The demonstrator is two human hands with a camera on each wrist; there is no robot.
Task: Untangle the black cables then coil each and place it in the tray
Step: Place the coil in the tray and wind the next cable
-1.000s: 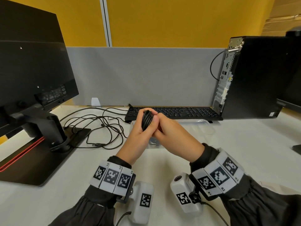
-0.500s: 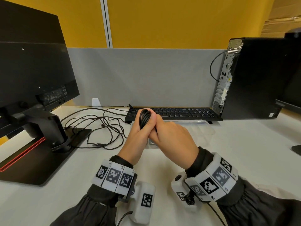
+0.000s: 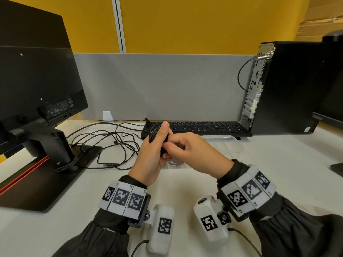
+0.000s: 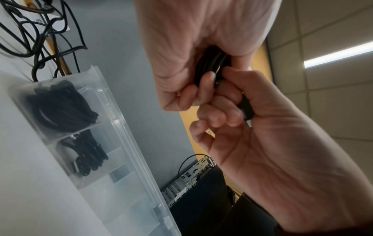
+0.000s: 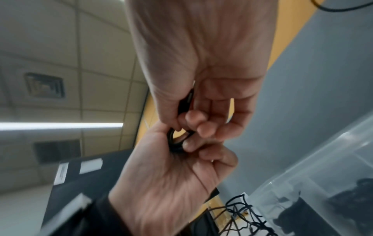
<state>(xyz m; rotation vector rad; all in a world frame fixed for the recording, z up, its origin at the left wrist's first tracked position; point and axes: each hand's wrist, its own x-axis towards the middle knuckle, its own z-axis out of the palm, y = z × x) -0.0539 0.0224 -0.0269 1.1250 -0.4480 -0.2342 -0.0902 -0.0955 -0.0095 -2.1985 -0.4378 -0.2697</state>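
My left hand grips a small coil of black cable, thumb pressed on top, held above the desk in front of the keyboard. My right hand meets it from the right and pinches the cable's plug end between thumb and curled fingers. In the right wrist view the coil loops between both hands. A clear compartment tray lies on the desk beneath the hands; two of its compartments hold coiled black cables. A tangle of loose black cables lies to the left.
A monitor on a black stand fills the left side. A black keyboard lies behind the hands, a computer tower stands at the right. A grey partition closes the back of the white desk.
The right hand has slid back from wrapping over the left hand and now pinches the cable end at the coil's right side. The left thumb has risen on top of the coil.
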